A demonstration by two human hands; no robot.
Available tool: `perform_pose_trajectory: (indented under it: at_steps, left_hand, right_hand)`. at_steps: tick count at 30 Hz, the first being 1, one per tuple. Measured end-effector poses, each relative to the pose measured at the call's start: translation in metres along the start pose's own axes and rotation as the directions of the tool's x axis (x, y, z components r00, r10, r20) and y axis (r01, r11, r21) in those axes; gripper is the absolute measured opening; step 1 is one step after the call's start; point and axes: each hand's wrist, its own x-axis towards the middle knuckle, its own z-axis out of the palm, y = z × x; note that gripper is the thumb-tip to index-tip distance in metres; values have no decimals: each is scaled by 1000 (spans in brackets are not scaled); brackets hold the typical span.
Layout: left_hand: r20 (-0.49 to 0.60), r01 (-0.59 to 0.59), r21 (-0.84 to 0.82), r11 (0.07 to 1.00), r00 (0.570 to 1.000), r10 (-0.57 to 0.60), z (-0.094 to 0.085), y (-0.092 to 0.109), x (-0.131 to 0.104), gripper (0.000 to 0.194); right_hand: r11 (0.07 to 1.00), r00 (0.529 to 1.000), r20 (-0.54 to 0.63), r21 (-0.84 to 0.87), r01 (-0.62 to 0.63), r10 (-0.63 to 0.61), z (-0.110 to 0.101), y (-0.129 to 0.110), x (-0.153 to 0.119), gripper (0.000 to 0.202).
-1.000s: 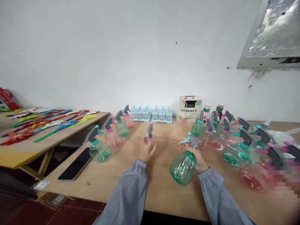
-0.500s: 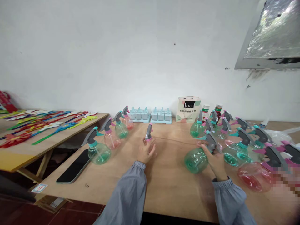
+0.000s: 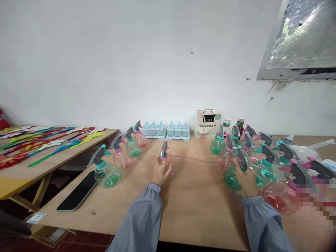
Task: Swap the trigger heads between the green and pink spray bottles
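My left hand (image 3: 160, 171) is closed around a pink spray bottle (image 3: 164, 149) in the middle of the table. The bottle's grey and pink trigger head rises above my fingers, and most of its round body is hidden behind the hand. My right hand (image 3: 246, 179) grips a green spray bottle (image 3: 232, 177) by its neck, below the grey and teal head. That bottle is beside a cluster of pink and green spray bottles on the right, among them a large pink spray bottle (image 3: 278, 196). Over on the left, a green spray bottle (image 3: 107, 175) heads a row of several.
A black phone (image 3: 77, 191) lies at the table's left. Along the wall stand pale blue popsicle molds (image 3: 178, 132), a paper bag (image 3: 208, 125) and two labelled bottles (image 3: 226, 125). Colourful felt-like flowers (image 3: 52, 143) cover the neighbouring table. Clear plastic (image 3: 306, 152) lies at the right.
My right hand has moved right with the green spray bottle, closer to the right-hand cluster. My left hand stays on the pink spray bottle. The whole view has shifted slightly.
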Motion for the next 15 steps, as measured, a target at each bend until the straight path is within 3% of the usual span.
perform_pose_trajectory:
  at_steps: [7,12,15]
  left_hand:
    - [5,7,19,1000,1000,-7,-1,1,0,34]
    - [17,29,-5,1000,999,-29,1,-1,-1,35]
    - [12,23,-42,999,1000,-23,2,-2,-3,35]
  right_hand:
    - [994,995,-21,47,98,-97,21,6,23,55]
    - [991,997,-38,115,73,-69,25,4,26,55]
    - [974,984,-169,204,94,-60,21,-3,18,67]
